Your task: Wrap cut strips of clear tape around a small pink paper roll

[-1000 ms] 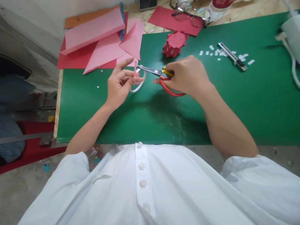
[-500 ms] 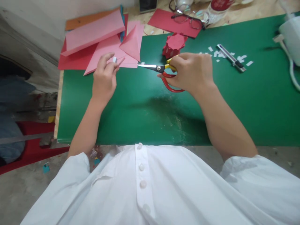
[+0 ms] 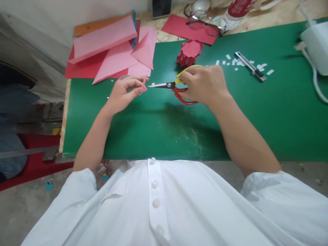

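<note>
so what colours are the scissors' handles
The scissors have one yellow handle and one red handle, shown in the head view.

Soft, fairly even light, seemingly from above, throws blurred shadows onto the green mat (image 3: 153,140) below the scissors (image 3: 169,85). The white shirt (image 3: 123,212) is brightest (pale folds barely register), its 2 sleeves (image 3: 69,191) stretched toward the lower corners. Fine detail looks smeared throughout.

The left hand (image 3: 126,90) pinches a thin pink paper piece (image 3: 146,80) over the green-topped bench (image 3: 153,136), just beside the tips of scissors (image 3: 168,85) held in the right hand (image 3: 208,82). Behind are a folded red paper shape (image 3: 189,54) and a cutter (image 3: 247,63) among white scraps (image 3: 270,72).
</note>
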Tool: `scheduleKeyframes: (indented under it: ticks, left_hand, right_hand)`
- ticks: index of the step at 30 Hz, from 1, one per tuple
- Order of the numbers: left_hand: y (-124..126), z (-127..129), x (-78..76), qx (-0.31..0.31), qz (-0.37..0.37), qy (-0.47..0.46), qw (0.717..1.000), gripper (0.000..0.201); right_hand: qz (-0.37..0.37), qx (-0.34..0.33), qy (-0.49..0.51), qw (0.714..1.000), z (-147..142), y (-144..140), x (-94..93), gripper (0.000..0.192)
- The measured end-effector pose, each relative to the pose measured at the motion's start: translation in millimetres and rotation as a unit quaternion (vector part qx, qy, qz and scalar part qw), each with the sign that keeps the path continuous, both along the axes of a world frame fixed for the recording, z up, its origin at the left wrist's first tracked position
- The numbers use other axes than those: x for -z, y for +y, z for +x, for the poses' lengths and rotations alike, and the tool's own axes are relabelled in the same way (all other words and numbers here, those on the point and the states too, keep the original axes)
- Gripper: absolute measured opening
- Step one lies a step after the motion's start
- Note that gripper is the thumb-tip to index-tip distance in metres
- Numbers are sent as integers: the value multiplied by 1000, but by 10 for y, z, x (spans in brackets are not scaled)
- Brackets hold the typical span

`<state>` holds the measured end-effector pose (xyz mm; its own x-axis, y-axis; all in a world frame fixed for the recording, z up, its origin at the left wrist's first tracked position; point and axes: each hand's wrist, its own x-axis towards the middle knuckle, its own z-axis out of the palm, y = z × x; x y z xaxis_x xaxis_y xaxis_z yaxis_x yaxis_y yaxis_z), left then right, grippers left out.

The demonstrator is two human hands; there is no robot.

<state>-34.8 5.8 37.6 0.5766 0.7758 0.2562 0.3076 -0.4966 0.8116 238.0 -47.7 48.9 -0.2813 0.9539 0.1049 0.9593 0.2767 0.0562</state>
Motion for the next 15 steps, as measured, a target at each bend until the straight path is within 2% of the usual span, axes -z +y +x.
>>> scheduleKeyframes:
  ticks: [2, 9, 15]
  left_hand:
    - [-54, 46, -15, 16, 9, 4, 1000, 28]
    - [-103, 131, 96, -2, 44, -7, 999, 22]
    - [-115, 140, 88, -8, 76, 7, 997, 20]
  right_hand:
    - [-8, -1, 10, 1000, -11, -1, 11, 36]
    - [-25, -10, 34, 999, -41, -14, 25, 34]
    - [-54, 11, 16, 998, -58, -13, 4, 35]
